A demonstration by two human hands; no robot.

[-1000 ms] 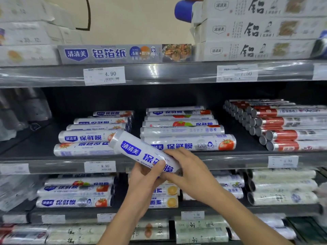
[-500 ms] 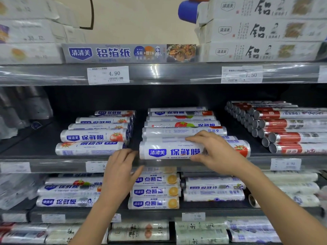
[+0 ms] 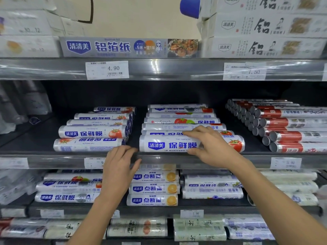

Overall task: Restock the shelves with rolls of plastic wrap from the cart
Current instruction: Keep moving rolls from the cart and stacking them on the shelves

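Shifted since a second ago: plastic wrap roll point(image 3: 169, 145), from tilted between both hands to level at the front edge of the shelf point(image 3: 53, 160). Right hand point(image 3: 212, 147) curled over roll's top, thumb under its front; left hand point(image 3: 118, 167) relaxed, fingers nearly straight, tips at shelf edge just left of roll. Red-labelled rolls point(image 3: 290, 136) to the right of the right hand, foil boxes point(image 3: 265, 46) overhead.

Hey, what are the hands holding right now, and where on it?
The right hand grips the front plastic wrap roll right of its middle; the left hand holds nothing.
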